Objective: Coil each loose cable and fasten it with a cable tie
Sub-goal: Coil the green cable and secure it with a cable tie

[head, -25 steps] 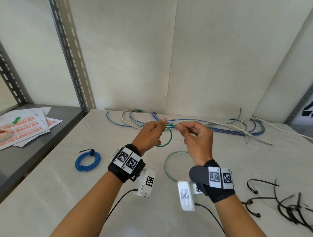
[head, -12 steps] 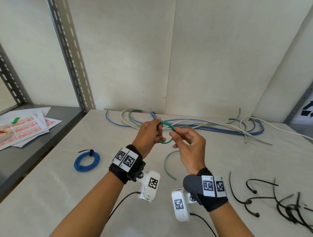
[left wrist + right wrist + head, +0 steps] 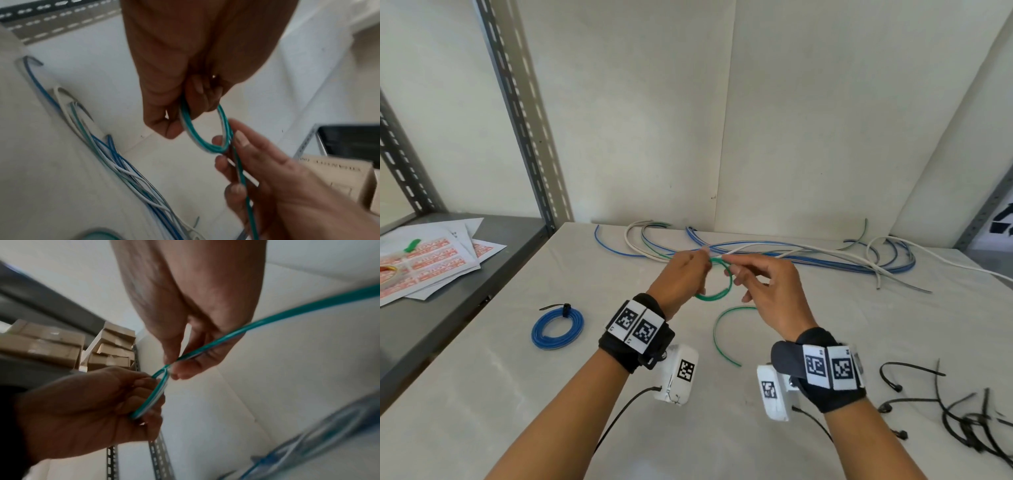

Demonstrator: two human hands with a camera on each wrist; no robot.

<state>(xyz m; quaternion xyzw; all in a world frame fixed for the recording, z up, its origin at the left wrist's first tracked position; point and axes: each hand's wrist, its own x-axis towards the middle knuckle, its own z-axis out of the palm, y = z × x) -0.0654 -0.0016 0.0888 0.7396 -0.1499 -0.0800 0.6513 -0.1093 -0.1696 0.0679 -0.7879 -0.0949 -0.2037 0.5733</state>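
A green cable (image 3: 717,295) is partly wound into a small coil held above the table. My left hand (image 3: 683,274) grips the coil (image 3: 202,142) between thumb and curled fingers. My right hand (image 3: 763,284) pinches the running strand (image 3: 205,352) at the coil's top, fingers spread. The cable's free tail (image 3: 722,335) curves down onto the table below my hands. A blue coil (image 3: 557,328) fastened with a black tie lies at the left. Loose black cable ties (image 3: 935,407) lie at the right.
Several loose blue, white and green cables (image 3: 808,257) sprawl along the back of the white table (image 3: 482,394). A grey shelf (image 3: 448,308) at the left holds printed sheets (image 3: 424,263). Cardboard boxes (image 3: 61,345) are stacked on a shelf behind.
The coil has gained another turn: my right hand carried the strand round to the left hand and now pinches it at the top. The tail on the table has grown shorter.
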